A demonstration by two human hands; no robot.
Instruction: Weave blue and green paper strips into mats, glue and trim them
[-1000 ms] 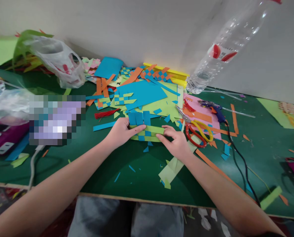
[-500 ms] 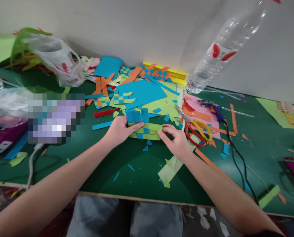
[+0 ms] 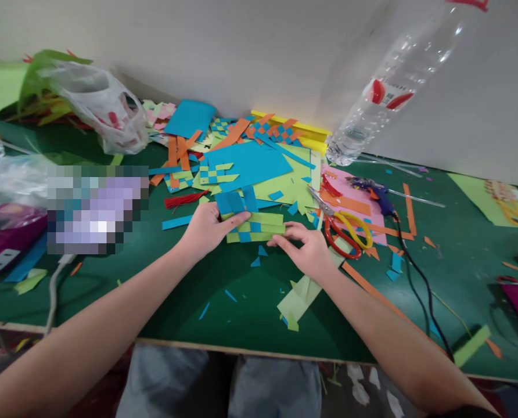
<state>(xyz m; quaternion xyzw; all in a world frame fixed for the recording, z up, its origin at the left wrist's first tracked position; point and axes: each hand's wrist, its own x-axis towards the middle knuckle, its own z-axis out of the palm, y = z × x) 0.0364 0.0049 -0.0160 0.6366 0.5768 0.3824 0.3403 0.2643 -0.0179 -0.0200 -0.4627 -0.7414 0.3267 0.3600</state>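
Observation:
A small woven mat of light green and blue paper strips (image 3: pixel 254 227) lies on the green table (image 3: pixel 241 302), with blue strip ends sticking up at its far left. My left hand (image 3: pixel 207 229) grips the mat's left side, thumb laid over the top. My right hand (image 3: pixel 309 249) pinches the mat's right end from below, fingers curled on a green strip. Loose light green strips (image 3: pixel 300 296) lie just under my right wrist.
Red-and-yellow scissors (image 3: pixel 344 229) and a blue glue gun (image 3: pixel 378 191) with a black cord lie to the right. A heap of blue, orange and green paper (image 3: pixel 250 162) sits behind. A clear plastic bottle (image 3: pixel 389 87) leans on the wall. A plastic bag (image 3: pixel 97 107) sits far left.
Both hands have shifted the woven mat slightly left and toward the far side; my right fingers have slid lower along its right edge.

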